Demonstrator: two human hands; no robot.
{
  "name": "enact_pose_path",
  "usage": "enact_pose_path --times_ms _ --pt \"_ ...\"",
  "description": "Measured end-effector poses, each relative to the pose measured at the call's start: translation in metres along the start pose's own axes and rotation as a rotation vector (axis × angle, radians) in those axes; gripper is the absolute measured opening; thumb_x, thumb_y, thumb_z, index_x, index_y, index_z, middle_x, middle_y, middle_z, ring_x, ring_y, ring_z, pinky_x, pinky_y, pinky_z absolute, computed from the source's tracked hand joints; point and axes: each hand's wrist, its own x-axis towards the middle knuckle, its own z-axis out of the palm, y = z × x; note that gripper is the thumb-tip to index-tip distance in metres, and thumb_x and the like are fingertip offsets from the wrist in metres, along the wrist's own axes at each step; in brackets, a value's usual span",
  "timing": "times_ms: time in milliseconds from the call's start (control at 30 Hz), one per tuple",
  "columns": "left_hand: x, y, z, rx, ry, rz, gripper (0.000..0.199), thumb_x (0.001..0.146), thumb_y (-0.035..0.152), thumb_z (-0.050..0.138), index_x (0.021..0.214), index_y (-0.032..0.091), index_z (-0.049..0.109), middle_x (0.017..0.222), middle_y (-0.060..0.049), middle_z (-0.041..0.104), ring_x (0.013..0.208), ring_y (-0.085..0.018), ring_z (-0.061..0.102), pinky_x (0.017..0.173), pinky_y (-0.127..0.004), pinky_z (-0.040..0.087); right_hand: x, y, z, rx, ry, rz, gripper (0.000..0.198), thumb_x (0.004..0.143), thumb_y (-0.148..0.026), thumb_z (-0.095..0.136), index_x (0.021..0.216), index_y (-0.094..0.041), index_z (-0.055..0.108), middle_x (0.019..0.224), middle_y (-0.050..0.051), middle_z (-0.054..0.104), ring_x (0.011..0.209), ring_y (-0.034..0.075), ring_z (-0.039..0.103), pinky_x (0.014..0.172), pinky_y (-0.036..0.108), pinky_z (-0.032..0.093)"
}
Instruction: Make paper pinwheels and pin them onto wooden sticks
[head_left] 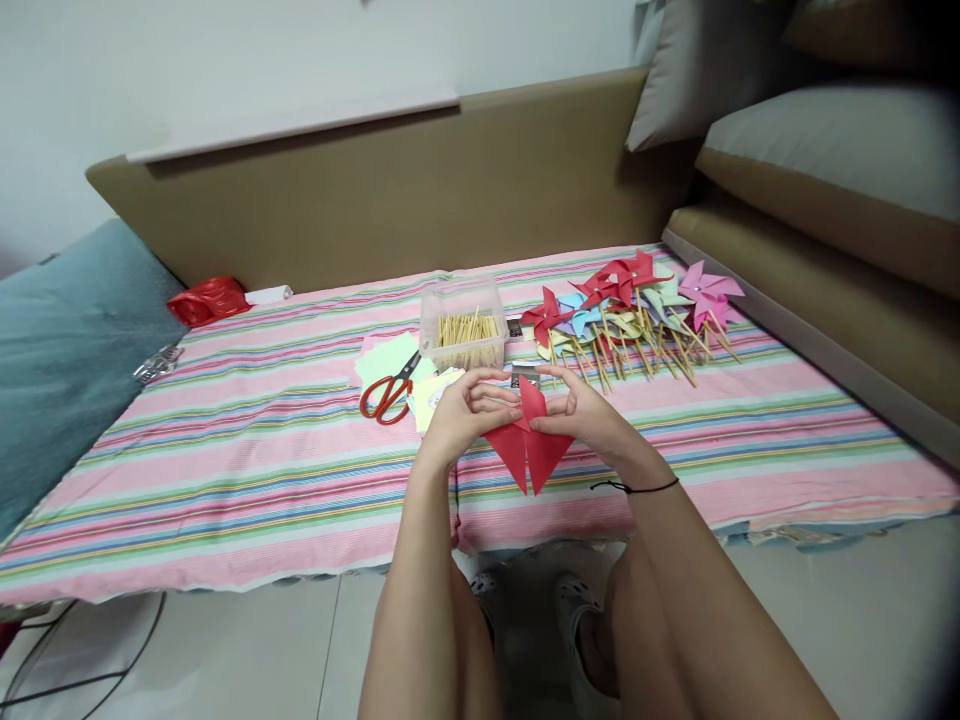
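Between my hands is a piece of red paper [549, 455], cut and partly folded, with points hanging down and one point sticking up. My left hand [476, 405] pinches its left side with thumb and fingers. On the right side my right hand [581, 415] grips it the same way, a thin black cord around that wrist. Just beyond the fingers lies a small dark packet [525, 375]. Past it stands a clear plastic box [466, 345] of short wooden sticks [469, 328]. Red-handled scissors [390, 390] rest left of my left hand on pale paper sheets [386, 362].
Finished paper pinwheels [637, 300] on sticks lie piled at the right. A striped cloth [262, 450] covers the seat. A red plastic bag [208, 300] and metal clips [157, 365] are at the left. Cushions [832, 150] rise at the right, a blue-green cushion [82, 340] at the left.
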Motion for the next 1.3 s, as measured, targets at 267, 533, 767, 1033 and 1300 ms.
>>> enact_pose_path --times_ms 267,533,767,1033,1300 --pt "0.002 -0.006 0.0 0.088 -0.014 -0.123 0.052 0.048 0.023 0.086 0.091 0.017 0.058 0.068 -0.005 0.071 0.061 -0.016 0.066 0.057 -0.024 0.047 -0.003 -0.001 -0.002 -0.023 -0.039 -0.006 0.076 0.059 -0.02 0.076 0.124 -0.024 0.037 0.066 -0.001 0.072 0.061 0.021 0.07 0.058 0.03 0.051" --pt "0.002 -0.011 -0.001 0.255 -0.042 -0.164 0.042 0.054 0.025 0.081 0.085 0.018 0.053 0.058 0.002 0.067 0.05 -0.013 0.059 0.048 -0.02 0.037 0.002 0.005 -0.005 -0.154 -0.073 0.024 0.079 0.06 -0.016 0.075 0.128 -0.023 0.035 0.06 -0.004 0.067 0.059 0.02 0.067 0.054 0.027 0.046" --pt "0.004 -0.016 0.003 0.313 -0.062 -0.145 0.04 0.058 0.02 0.075 0.08 0.022 0.042 0.052 0.006 0.062 0.044 -0.011 0.054 0.044 -0.018 0.032 0.003 0.007 -0.005 -0.183 -0.07 0.007 0.08 0.06 -0.018 0.075 0.128 -0.022 0.035 0.06 -0.004 0.067 0.06 0.021 0.067 0.054 0.027 0.046" --pt "0.004 -0.018 0.003 0.276 -0.079 -0.108 0.041 0.061 0.023 0.073 0.082 0.023 0.038 0.052 0.006 0.062 0.045 -0.013 0.057 0.044 -0.018 0.034 0.001 0.004 -0.002 -0.167 -0.048 0.009 0.079 0.06 -0.016 0.073 0.129 -0.022 0.035 0.06 -0.004 0.068 0.061 0.022 0.068 0.055 0.029 0.047" --pt "0.005 -0.018 0.003 0.281 -0.057 -0.106 0.042 0.062 0.022 0.073 0.084 0.023 0.037 0.053 0.005 0.063 0.046 -0.013 0.057 0.045 -0.019 0.037 0.003 0.007 -0.005 -0.166 -0.053 -0.008 0.082 0.06 -0.018 0.074 0.131 -0.021 0.033 0.059 -0.005 0.066 0.058 0.02 0.067 0.053 0.026 0.045"
